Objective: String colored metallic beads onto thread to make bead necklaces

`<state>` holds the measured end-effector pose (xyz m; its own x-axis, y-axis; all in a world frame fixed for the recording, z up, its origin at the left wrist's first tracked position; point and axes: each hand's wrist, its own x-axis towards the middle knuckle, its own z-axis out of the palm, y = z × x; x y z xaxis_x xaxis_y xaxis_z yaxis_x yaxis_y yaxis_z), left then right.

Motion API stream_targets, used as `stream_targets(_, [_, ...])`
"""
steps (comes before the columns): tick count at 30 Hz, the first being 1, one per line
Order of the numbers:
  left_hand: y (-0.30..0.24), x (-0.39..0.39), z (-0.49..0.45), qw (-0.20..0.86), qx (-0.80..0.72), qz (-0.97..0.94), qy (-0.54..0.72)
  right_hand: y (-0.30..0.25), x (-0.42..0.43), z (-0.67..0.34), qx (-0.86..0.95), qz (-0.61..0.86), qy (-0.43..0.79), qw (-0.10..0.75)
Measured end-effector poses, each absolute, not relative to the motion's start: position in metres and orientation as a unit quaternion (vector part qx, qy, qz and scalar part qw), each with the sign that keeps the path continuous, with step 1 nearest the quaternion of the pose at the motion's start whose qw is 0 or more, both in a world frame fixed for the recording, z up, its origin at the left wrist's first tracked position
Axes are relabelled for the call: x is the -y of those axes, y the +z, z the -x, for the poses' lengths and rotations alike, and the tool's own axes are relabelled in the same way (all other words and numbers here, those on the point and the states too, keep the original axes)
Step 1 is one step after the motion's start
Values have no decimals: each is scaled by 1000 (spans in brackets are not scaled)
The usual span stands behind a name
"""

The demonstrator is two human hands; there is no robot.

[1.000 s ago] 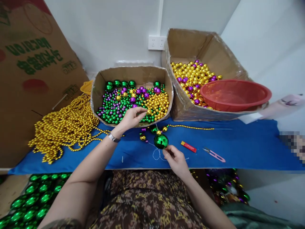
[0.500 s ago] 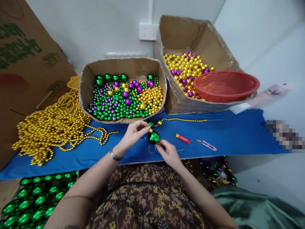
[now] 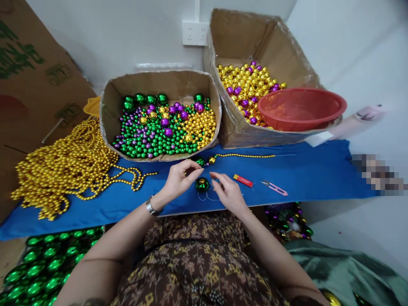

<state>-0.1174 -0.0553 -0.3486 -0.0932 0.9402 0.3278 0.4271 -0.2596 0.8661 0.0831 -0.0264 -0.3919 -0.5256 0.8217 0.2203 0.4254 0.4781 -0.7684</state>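
A large shiny green ball (image 3: 202, 184) rests on the blue cloth between my hands, a gold bead showing at its top. My left hand (image 3: 182, 177) is closed, thumb and forefinger together just above the ball; what they pinch is too small to make out. My right hand (image 3: 228, 191) is to the right of the ball, thumb and forefinger apart, with nothing visible in it. A thin white string (image 3: 204, 196) loops on the cloth below the ball. Behind my left fingertips lie another green ball (image 3: 200, 161), a gold ball (image 3: 212, 160) and a strand of small gold beads (image 3: 245, 156).
Gold bead strands (image 3: 66, 163) are heaped at the left. Behind stand a cardboard box (image 3: 103, 110) of mixed beads and a taller box (image 3: 219, 102) with a red basin (image 3: 301, 111). A red lighter (image 3: 244, 180) and pink thread snips (image 3: 276, 188) lie on the blue cloth (image 3: 318, 170).
My left hand has come off the gold bead by the green ball. My right hand has let go below the ball and moved up, its fingers now apart. The whole view has shifted slightly.
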Motion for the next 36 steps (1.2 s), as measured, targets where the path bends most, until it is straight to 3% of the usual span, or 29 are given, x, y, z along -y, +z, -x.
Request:
stream_targets(6, [-318, 50, 108, 250, -517, -630, 523, -385, 24, -62, 807, 331, 356, 336])
stream_targets(10, [-334, 50, 108, 286, -513, -592, 552, -386, 23, -68, 761, 359, 415, 346])
stream_targets(15, [-373, 52, 101, 336, -459, -705, 424, -374, 19, -76, 704, 368, 476, 376])
stream_targets(20, [-387, 50, 86, 305, -443, -779, 322, -368, 23, -75, 705, 357, 479, 381])
stream_targets(31, [-420, 45, 69, 183, -439, -829, 293, -356, 31, -79, 671, 365, 496, 413])
stream_targets(36, [-421, 48, 76, 166, -458, -838, 247, -347, 24, -92, 637, 392, 466, 473])
